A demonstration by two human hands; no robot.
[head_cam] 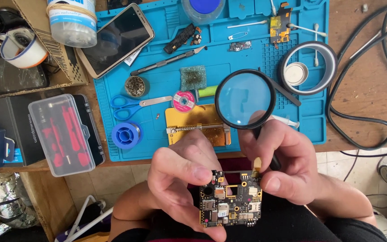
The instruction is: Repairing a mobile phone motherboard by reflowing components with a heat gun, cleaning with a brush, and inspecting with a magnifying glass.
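Note:
My left hand grips a small black circuit board with gold pads and metal shields, holding it by its left edge over my lap. My right hand holds the black handle of a round magnifying glass, whose lens hovers above the blue work mat. The right thumb also rests against the board's upper right corner. Both hands are close together, just in front of the table's edge.
On the mat lie a smartphone, blue scissors, a solder spool, a gold board holder, a tape ring, and a craft knife. A clear case of red tools sits left. Black cables run right.

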